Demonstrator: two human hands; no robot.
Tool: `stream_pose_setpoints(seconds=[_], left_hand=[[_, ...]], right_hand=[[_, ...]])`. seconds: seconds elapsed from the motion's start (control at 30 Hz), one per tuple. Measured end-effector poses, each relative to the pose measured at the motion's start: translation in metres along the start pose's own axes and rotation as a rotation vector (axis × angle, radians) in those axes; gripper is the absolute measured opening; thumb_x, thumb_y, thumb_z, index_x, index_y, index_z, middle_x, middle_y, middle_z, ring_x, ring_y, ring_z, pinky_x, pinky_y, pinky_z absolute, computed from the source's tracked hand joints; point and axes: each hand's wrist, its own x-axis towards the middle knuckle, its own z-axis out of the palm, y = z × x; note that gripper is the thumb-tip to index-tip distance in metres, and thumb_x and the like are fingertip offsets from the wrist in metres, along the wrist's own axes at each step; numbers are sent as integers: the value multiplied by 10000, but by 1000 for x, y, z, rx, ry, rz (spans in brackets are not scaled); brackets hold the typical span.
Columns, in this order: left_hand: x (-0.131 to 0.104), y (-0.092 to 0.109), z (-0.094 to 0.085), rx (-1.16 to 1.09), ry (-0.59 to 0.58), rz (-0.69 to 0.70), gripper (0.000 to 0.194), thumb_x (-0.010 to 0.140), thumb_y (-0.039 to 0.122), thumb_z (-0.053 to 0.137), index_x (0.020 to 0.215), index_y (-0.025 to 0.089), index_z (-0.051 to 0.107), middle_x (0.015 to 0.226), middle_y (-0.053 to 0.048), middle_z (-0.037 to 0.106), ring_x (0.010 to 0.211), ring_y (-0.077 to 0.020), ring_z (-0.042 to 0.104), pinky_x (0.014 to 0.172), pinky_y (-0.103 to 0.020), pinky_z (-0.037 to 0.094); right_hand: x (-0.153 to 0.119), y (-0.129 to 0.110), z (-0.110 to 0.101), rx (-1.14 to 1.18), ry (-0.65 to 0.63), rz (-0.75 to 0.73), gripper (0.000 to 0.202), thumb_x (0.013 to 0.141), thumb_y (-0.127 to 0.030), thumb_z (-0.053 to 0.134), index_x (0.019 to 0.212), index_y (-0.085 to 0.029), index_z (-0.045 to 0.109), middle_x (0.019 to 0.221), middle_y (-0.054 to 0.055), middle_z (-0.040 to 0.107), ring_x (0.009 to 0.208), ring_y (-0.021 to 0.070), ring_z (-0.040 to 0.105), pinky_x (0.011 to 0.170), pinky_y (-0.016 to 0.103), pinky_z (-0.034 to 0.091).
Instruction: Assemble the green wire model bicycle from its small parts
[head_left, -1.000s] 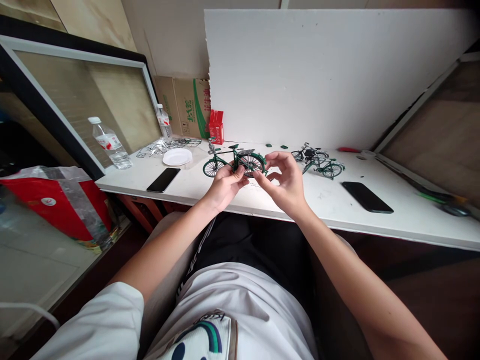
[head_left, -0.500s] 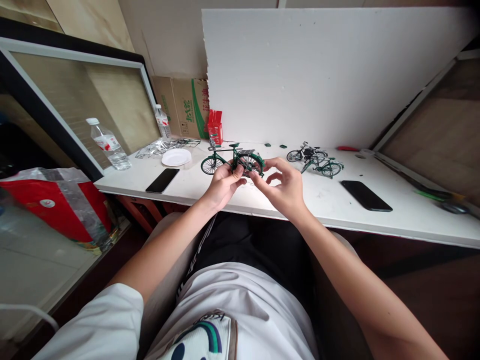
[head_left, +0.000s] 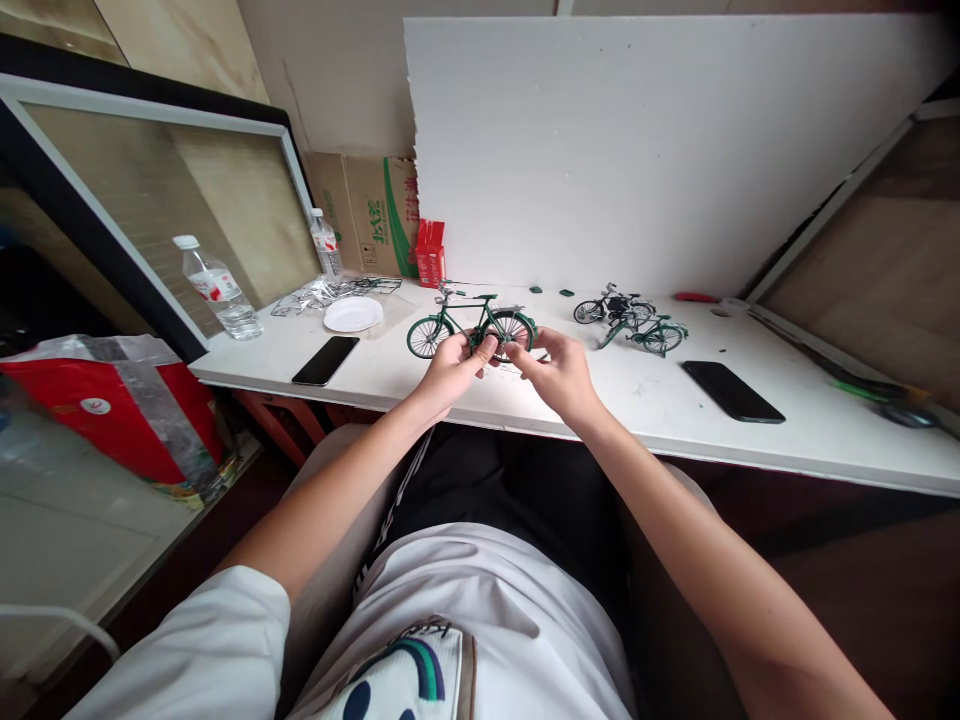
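Note:
A green model bicycle (head_left: pixel 465 318) stands upright between my hands, above the front part of the white table, its handlebar to the left and rear rack to the right. My left hand (head_left: pixel 459 367) is closed on its lower middle, around the pedal area, with the thumb by the rear wheel. On the rear wheel, my right hand (head_left: pixel 551 368) pinches with thumb and fingers at the lower right side. The fingers cover the crank and the bottom of that wheel. Further right on the table are another green model bicycle (head_left: pixel 651 334) and a black one (head_left: pixel 604 305).
The white table (head_left: pixel 637 400) carries a phone (head_left: pixel 325 361) and a white plate (head_left: pixel 352 314) at left, another phone (head_left: pixel 733 391) at right. Bottles (head_left: pixel 221 290), silver part frames (head_left: pixel 319 296) and a red box (head_left: pixel 431 253) stand behind. A white board (head_left: pixel 637 150) rises at the back.
The green model bicycle has shifted slightly right and levelled out, its handlebar end lower. My right fingers have closed in from a wider spread onto the rear wheel.

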Motion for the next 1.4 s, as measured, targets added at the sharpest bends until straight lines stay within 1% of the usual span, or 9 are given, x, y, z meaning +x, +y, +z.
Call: stream_pose_setpoints(seconds=[0.27,0.4,0.5,0.57,0.67,0.77,0.9,1.2,1.4], left_hand=[[-1,-1,-9,235,-204,-186,523,822,543,875,1141,154,732,1051,-144,818,716,-158,717,557,-244,423],[-3,21,-23,331,-417,-349,591,742,496,936,1184,149,754,878,-145,827,575,-222,734,531,-295,478],[2,48,-52,427,-609,-377,429,753,505,916,1011,177,815,865,-134,830,590,-212,747,535,-271,487],[10,61,-82,543,-503,-368,412,781,533,882,958,166,823,827,-142,819,612,-225,752,576,-287,519],[25,64,-140,796,-66,-256,361,834,456,820,1017,146,812,900,-142,823,709,-239,767,752,-361,590],[36,46,-196,1195,323,-157,355,838,312,759,1134,123,808,1225,-169,800,1116,-308,750,1054,-426,544],[35,20,-241,1442,337,-478,528,737,371,810,1232,186,814,1369,-148,758,1286,-380,673,1100,-442,508],[33,-2,-242,1491,564,-480,567,691,499,802,1188,229,844,1233,-135,805,1158,-424,700,1015,-521,518],[28,-1,-243,1495,486,-525,581,756,543,777,1238,222,818,1305,-148,774,1272,-455,644,1095,-555,455]], right_hand=[[9,34,-6,413,-22,478,260,807,-420,787,919,-188,752,954,40,726,866,148,730,542,165,495],[15,49,-11,524,78,521,248,785,-370,822,928,-183,744,978,52,734,842,152,775,479,157,476],[21,57,-18,549,154,498,215,783,-322,832,905,-171,739,938,58,730,849,163,793,495,152,522],[24,61,-22,577,196,496,186,783,-292,826,885,-165,736,894,50,721,846,155,792,536,139,559],[28,66,-27,585,244,498,156,784,-268,816,870,-170,730,857,35,715,818,142,788,577,131,593],[30,72,-29,559,265,495,159,788,-291,813,866,-193,715,810,24,706,784,157,783,574,168,624],[32,80,-31,551,245,477,242,760,-335,862,874,-197,699,780,22,696,755,168,780,543,179,623],[27,84,-27,570,169,531,195,813,-337,828,908,-202,725,822,41,716,784,192,794,521,200,631],[24,87,-20,679,132,634,145,840,-314,816,878,-200,734,851,47,757,748,155,773,492,156,602]])
